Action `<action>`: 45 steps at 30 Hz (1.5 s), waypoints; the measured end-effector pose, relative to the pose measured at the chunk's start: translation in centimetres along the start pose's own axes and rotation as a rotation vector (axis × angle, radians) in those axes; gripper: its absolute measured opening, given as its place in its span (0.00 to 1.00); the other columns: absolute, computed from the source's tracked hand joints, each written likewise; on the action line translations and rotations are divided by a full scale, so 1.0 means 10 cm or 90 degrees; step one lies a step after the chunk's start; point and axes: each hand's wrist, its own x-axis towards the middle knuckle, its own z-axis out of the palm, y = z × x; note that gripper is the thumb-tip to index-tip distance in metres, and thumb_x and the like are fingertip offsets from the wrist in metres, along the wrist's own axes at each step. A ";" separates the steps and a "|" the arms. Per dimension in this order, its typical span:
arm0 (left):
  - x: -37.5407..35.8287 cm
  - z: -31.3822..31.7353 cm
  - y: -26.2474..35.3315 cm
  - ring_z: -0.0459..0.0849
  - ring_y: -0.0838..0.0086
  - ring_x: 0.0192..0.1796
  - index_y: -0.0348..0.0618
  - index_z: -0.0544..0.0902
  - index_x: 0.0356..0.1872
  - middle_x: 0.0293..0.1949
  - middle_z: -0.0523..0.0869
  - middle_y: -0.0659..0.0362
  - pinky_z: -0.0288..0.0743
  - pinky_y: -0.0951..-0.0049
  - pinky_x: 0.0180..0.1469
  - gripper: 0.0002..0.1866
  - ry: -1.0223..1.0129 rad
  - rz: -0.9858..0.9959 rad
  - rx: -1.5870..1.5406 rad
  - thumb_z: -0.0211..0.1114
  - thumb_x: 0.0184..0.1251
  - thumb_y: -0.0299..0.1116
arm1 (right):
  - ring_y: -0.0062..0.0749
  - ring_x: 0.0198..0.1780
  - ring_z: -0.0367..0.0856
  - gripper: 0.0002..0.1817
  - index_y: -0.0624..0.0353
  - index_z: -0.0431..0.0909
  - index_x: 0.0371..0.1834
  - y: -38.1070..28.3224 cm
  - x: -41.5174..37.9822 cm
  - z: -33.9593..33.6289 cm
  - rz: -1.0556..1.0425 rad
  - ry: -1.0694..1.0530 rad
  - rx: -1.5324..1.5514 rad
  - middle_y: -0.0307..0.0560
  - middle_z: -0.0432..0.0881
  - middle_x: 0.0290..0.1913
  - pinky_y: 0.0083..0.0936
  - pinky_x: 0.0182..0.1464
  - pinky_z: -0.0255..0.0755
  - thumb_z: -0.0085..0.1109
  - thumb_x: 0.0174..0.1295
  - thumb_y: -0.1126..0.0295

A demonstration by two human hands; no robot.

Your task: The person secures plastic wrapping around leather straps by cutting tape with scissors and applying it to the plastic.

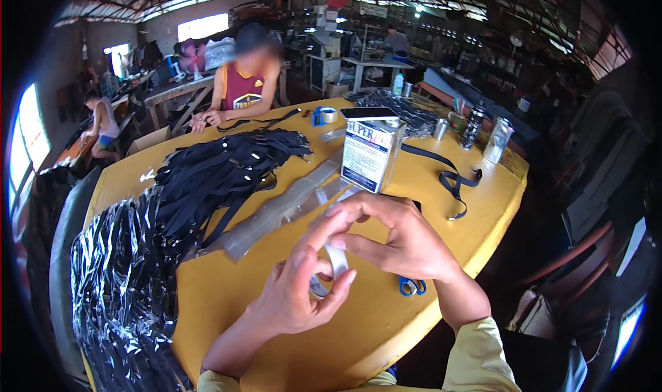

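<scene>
In front of my chest, my left hand [298, 297] curls its fingers and thumb around a small roll of clear-white tape [319, 286]. My right hand [407, 239] is bent over from the other side, its thumb and fingers closing on the whitish tape strip [338, 259] that rises from the roll. Its exact fingertip contact is partly hidden. Blue-handled scissors [412, 286] lie under my right wrist, blades out of sight. Beyond my hands stands a rectangular tin [365, 159] with a printed label, a dark phone [370, 113] on its top.
Black straps [214, 175] are heaped on the yellow table [386, 326], beside plastic-wrapped bundles [127, 288]. Clear plastic sleeves [276, 209] lie mid-table. A loose black strap [452, 178], tumbler [472, 128] and foil pouch [496, 142] are at right. A person [247, 82] sits opposite.
</scene>
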 end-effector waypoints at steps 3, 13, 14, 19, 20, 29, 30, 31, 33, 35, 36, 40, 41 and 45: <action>-0.06 0.06 -0.03 0.79 0.51 0.66 0.50 0.31 0.81 0.74 0.58 0.26 0.86 0.77 0.38 0.59 0.055 -0.063 -0.043 0.67 0.61 0.12 | 0.44 0.42 0.86 0.11 0.63 0.76 0.43 0.05 -0.02 0.02 -0.122 0.040 -0.075 0.50 0.82 0.38 0.36 0.44 0.79 0.64 0.59 0.83; -0.07 0.18 -0.14 0.86 0.70 0.43 0.36 0.53 0.77 0.66 0.69 0.44 0.83 0.78 0.42 0.42 0.163 -0.332 -0.322 0.65 0.65 0.16 | 0.55 0.43 0.81 0.17 0.62 0.72 0.44 0.22 0.00 0.09 -0.258 0.146 -0.249 0.54 0.78 0.40 0.46 0.43 0.75 0.65 0.52 0.76; -0.07 0.18 -0.16 0.86 0.70 0.43 0.36 0.53 0.77 0.66 0.69 0.44 0.83 0.78 0.42 0.42 0.160 -0.330 -0.325 0.65 0.65 0.16 | 0.55 0.43 0.81 0.17 0.62 0.72 0.44 0.23 -0.01 0.09 -0.255 0.148 -0.253 0.54 0.78 0.40 0.46 0.43 0.75 0.65 0.52 0.76; -0.07 0.17 -0.30 0.82 0.71 0.54 0.37 0.57 0.76 0.66 0.69 0.45 0.85 0.78 0.42 0.40 0.172 -0.350 -0.222 0.67 0.65 0.18 | 0.52 0.45 0.80 0.19 0.62 0.73 0.45 0.19 -0.08 0.14 -0.257 0.129 -0.331 0.52 0.78 0.41 0.44 0.47 0.74 0.65 0.48 0.76; -0.07 0.18 -0.31 0.82 0.71 0.54 0.37 0.57 0.76 0.66 0.69 0.45 0.85 0.78 0.42 0.40 0.174 -0.354 -0.219 0.67 0.65 0.18 | 0.52 0.45 0.80 0.19 0.62 0.73 0.46 0.18 -0.10 0.15 -0.274 0.128 -0.352 0.52 0.78 0.41 0.44 0.48 0.74 0.65 0.48 0.76; -0.13 0.15 -0.44 0.81 0.76 0.57 0.37 0.61 0.73 0.65 0.71 0.47 0.82 0.80 0.42 0.39 0.128 -0.404 -0.251 0.72 0.64 0.21 | 0.42 0.41 0.85 0.17 0.58 0.78 0.48 0.14 -0.19 0.14 -0.241 0.128 -0.359 0.46 0.84 0.43 0.32 0.38 0.74 0.65 0.54 0.82; -0.13 0.16 -0.45 0.81 0.76 0.57 0.37 0.61 0.73 0.65 0.71 0.47 0.82 0.80 0.42 0.39 0.129 -0.403 -0.254 0.72 0.64 0.21 | 0.42 0.41 0.85 0.17 0.58 0.78 0.48 0.14 -0.19 0.13 -0.240 0.128 -0.362 0.46 0.84 0.43 0.32 0.38 0.74 0.65 0.54 0.82; -0.13 0.16 -0.46 0.81 0.75 0.56 0.37 0.61 0.73 0.65 0.71 0.47 0.82 0.80 0.41 0.38 0.133 -0.395 -0.264 0.72 0.65 0.21 | 0.41 0.41 0.85 0.17 0.58 0.78 0.48 0.13 -0.20 0.14 -0.241 0.120 -0.360 0.46 0.84 0.43 0.33 0.38 0.74 0.66 0.54 0.82; -0.15 0.16 -0.47 0.80 0.75 0.56 0.37 0.62 0.73 0.64 0.71 0.47 0.83 0.80 0.41 0.37 0.139 -0.388 -0.270 0.72 0.66 0.22 | 0.41 0.40 0.85 0.17 0.58 0.78 0.48 0.11 -0.21 0.15 -0.244 0.113 -0.355 0.46 0.84 0.43 0.33 0.38 0.74 0.66 0.55 0.82; -0.19 0.19 -0.50 0.78 0.74 0.61 0.37 0.64 0.71 0.64 0.72 0.46 0.83 0.80 0.40 0.35 0.143 -0.421 -0.316 0.71 0.66 0.23 | 0.41 0.39 0.85 0.15 0.58 0.77 0.46 0.10 -0.21 0.13 -0.239 0.126 -0.362 0.46 0.84 0.41 0.34 0.38 0.75 0.67 0.56 0.81; -0.19 0.21 -0.51 0.78 0.74 0.61 0.37 0.64 0.71 0.64 0.72 0.46 0.83 0.80 0.40 0.35 0.147 -0.422 -0.310 0.71 0.66 0.23 | 0.41 0.39 0.85 0.15 0.58 0.77 0.46 0.12 -0.20 0.12 -0.244 0.124 -0.358 0.46 0.84 0.41 0.34 0.38 0.75 0.67 0.56 0.81; -0.20 0.28 -0.49 0.82 0.78 0.53 0.38 0.66 0.68 0.67 0.72 0.52 0.82 0.81 0.38 0.30 0.133 -0.416 -0.270 0.69 0.68 0.22 | 0.43 0.37 0.87 0.16 0.59 0.75 0.47 0.19 -0.07 0.04 -0.165 0.130 -0.279 0.47 0.86 0.38 0.35 0.41 0.79 0.67 0.58 0.81; -0.16 0.28 -0.43 0.83 0.79 0.50 0.38 0.66 0.69 0.68 0.72 0.52 0.82 0.82 0.36 0.31 0.137 -0.420 -0.293 0.69 0.68 0.21 | 0.48 0.36 0.87 0.18 0.60 0.73 0.50 0.16 -0.03 0.01 -0.096 0.115 -0.231 0.50 0.86 0.36 0.38 0.40 0.79 0.64 0.57 0.82; -0.14 0.28 -0.34 0.85 0.80 0.42 0.40 0.61 0.71 0.66 0.73 0.48 0.81 0.84 0.35 0.34 0.116 -0.422 -0.316 0.66 0.67 0.18 | 0.52 0.35 0.89 0.24 0.61 0.69 0.56 0.16 0.14 -0.09 0.041 0.045 -0.135 0.53 0.87 0.31 0.41 0.39 0.80 0.62 0.55 0.82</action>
